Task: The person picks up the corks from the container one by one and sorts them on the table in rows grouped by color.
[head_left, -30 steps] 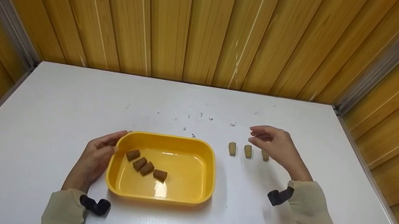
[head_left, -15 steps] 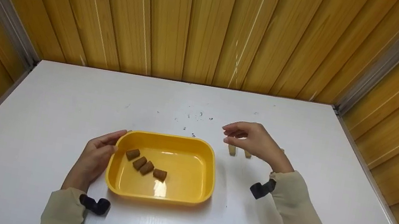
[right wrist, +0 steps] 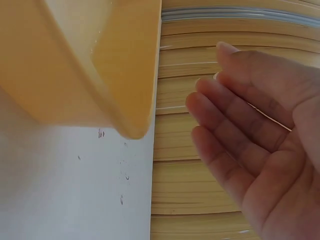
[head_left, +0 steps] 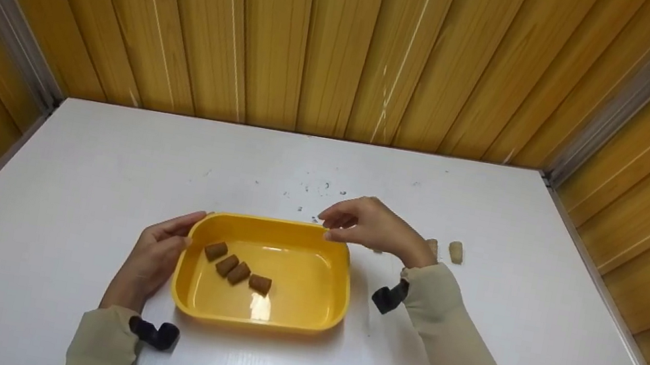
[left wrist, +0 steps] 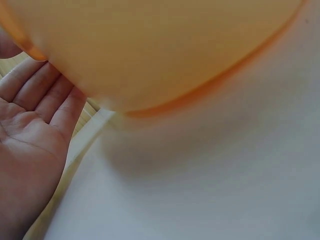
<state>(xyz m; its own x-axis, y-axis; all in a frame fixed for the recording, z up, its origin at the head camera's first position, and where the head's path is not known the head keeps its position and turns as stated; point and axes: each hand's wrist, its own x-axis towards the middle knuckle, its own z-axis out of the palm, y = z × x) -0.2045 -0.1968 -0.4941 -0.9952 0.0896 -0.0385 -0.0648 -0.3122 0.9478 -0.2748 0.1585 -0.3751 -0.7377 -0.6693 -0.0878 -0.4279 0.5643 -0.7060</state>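
A yellow plastic tray [head_left: 303, 289] stands on the white table, with several small brown cork-like plugs [head_left: 260, 284] lying toward its left side. My left hand [head_left: 150, 262] touches the tray's left end. In the left wrist view its fingers [left wrist: 45, 92] lie nearly straight against the outer wall. Over the tray's far right corner hovers my right hand [head_left: 374, 226]; the right wrist view shows its fingers [right wrist: 227, 112] loosely bent, nothing between them. Beyond that hand stands a tan tapered plug [head_left: 455, 252]. Others beside it are partly hidden by the hand and wrist.
The white table [head_left: 62, 196] bears small dark marks behind the tray. Wood-patterned panels [head_left: 336, 44] rise at the back and both sides. A black wrist camera [head_left: 157, 335] sits at the left cuff, another black camera [head_left: 390, 296] at the right.
My right hand has moved left, from above the row of tan plugs to the tray's far right corner. My left hand, the tray and the plugs inside have stayed in place.
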